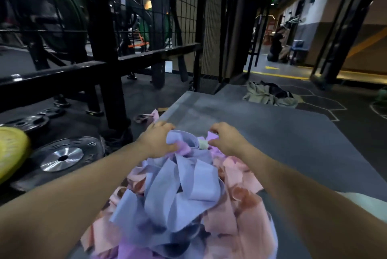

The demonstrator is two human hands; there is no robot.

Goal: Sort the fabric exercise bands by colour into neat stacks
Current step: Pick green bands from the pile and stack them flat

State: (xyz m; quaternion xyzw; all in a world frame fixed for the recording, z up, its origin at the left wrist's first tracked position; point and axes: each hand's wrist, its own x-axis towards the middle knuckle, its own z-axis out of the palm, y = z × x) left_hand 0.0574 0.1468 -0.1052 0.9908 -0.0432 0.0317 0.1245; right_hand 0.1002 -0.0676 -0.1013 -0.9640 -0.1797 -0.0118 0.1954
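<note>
Both hands (189,140) seemingly grip bands (180,183) heaped on a grey mat (272,133), gym floor around.

2 bare forearms, no sleeves; left hand (156,139), right hand (227,140) ungloved, no jewellery visible.

The band pile (184,191) is a mix of lavender-blue, peach-pink and lilac (one pale green bit (202,145) peeking out at the far end), all plain, on a grey mat (261,124). Yellow plate (10,150), black plate (62,155) with silver hub.
</note>
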